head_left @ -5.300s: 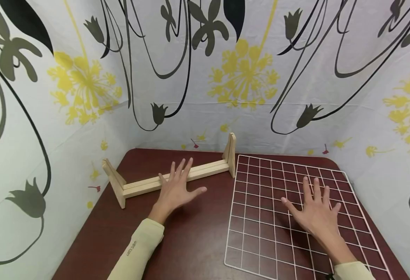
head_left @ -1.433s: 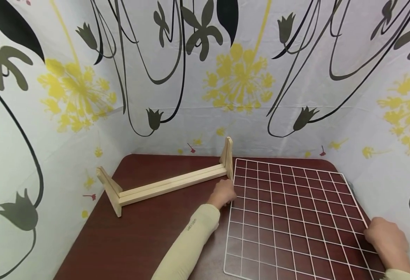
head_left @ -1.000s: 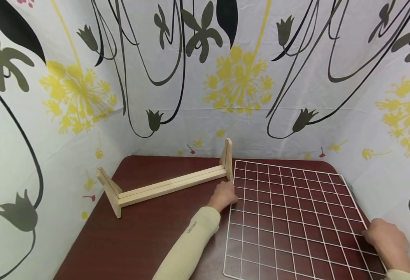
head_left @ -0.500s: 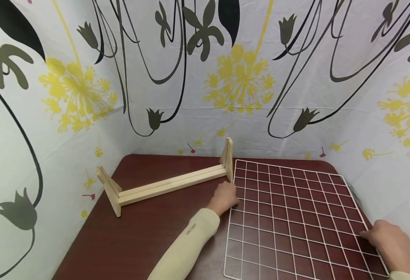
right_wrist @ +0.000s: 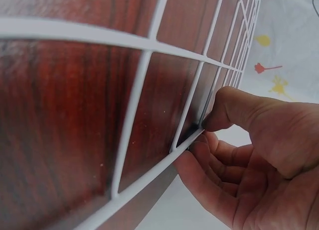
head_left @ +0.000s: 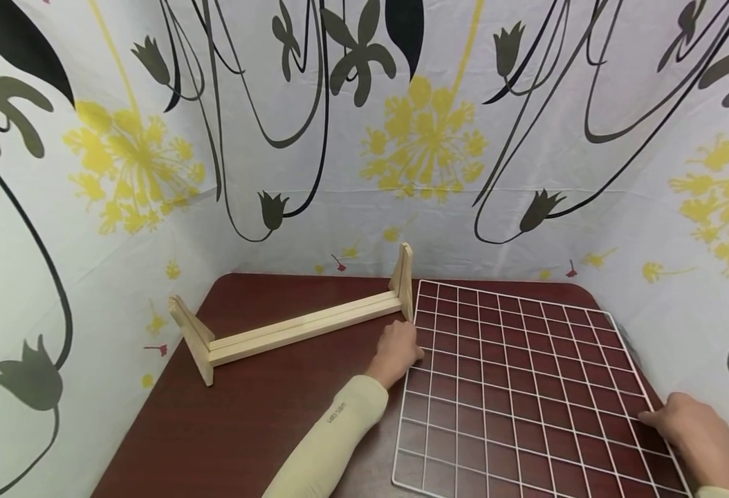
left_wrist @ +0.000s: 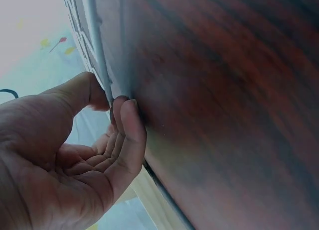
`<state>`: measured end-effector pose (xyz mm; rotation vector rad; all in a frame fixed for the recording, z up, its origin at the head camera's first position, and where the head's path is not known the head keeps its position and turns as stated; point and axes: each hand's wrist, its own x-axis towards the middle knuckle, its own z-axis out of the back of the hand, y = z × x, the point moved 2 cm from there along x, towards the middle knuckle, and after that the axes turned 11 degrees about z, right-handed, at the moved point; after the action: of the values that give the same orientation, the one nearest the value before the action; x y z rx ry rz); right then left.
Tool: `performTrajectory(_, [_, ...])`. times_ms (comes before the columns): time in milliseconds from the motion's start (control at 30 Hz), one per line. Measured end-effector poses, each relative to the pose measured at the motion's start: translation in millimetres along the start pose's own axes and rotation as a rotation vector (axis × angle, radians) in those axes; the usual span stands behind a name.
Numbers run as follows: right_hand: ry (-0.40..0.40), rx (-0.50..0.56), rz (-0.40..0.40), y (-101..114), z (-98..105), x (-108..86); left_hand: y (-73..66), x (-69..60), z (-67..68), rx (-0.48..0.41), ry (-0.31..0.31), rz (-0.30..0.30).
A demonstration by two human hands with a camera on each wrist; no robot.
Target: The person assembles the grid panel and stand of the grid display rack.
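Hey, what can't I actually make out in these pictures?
Head view: the near right corner of the grid, cut off by the bottom edge.
Head view: the near edge of the table, cut off by the bottom edge.
Head view: the lettering on the left sleeve, too small to read.
Left wrist view: the bit of wire pinched by the left hand, hidden by that hand.

Left sleeve pale cream-yellow, fairly close-fitting, covers forearm. Small dark lettering printed lengthwise not far from the cuff, too small to read. Right sleeve similar pale colour, just a sliver at bottom edge. Both hands bare.
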<state>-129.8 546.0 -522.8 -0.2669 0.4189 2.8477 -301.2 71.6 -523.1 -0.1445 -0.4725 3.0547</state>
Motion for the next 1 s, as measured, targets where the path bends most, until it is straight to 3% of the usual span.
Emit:
performTrajectory(200, [-0.061, 0.013, 0.038, -4.3, -2.3, -1.6, 1.9, 0.6, 0.2, -0.052, -0.02, -0.02])
performTrajectory(467, [-0.051, 0.0, -0.019, -1.2, 3.8, -6.8, 2.7, -3.7, 8.8, -0.088, -0.053, -0.074])
performTrajectory(667, [-0.065, 0.007, -0.001, 2.6, 13.8, -10.3, 6.0, -8.1, 20.3, -0.14, -0.104, -0.112])
performTrajectory(900, [-0.154, -0.02, 0.046, 12.7, 31.8, -13.6, 10.7, -11.6, 40.2, -0.225, -0.148, -0.133])
performTrajectory(1000, [-0.154, -0.024, 0.043, 18.3, 41.3, -16.5, 10.8, -13.9, 49.5, -0.246, -0.169, -0.141])
